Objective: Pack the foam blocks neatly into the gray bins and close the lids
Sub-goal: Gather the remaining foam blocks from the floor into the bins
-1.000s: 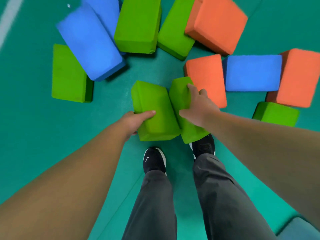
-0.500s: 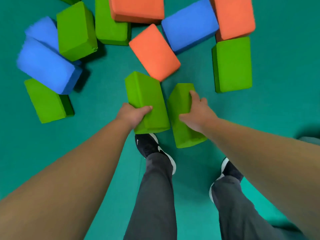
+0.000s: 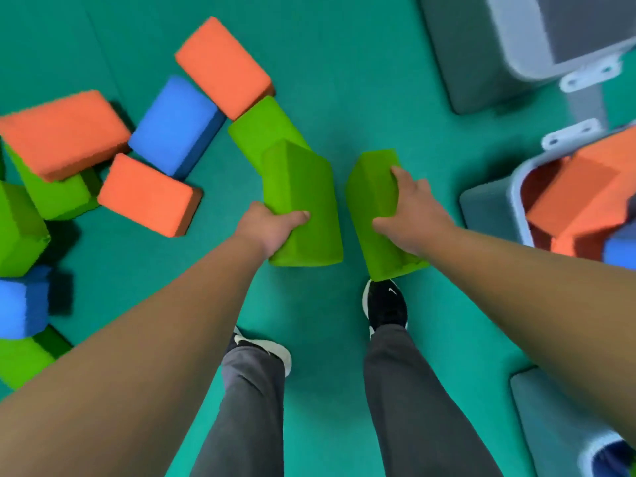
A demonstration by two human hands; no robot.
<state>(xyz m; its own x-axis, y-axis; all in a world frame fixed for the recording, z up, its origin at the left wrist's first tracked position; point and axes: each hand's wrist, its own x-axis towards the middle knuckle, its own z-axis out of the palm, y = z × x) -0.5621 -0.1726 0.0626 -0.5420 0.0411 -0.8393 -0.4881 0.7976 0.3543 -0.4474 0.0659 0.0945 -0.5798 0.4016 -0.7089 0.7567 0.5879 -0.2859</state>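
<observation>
A: What was held, and where?
B: The left hand [image 3: 272, 228] gripped the left green block [image 3: 303, 208], the right hand [image 3: 413, 215] the right green block [image 3: 371, 201], fingers curled round each, left of the open gray bin [image 3: 488, 215].

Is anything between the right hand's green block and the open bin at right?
Nothing visible: bare floor separates the green block in the right hand from the bin, though orange blocks already crowd its opening.
</observation>
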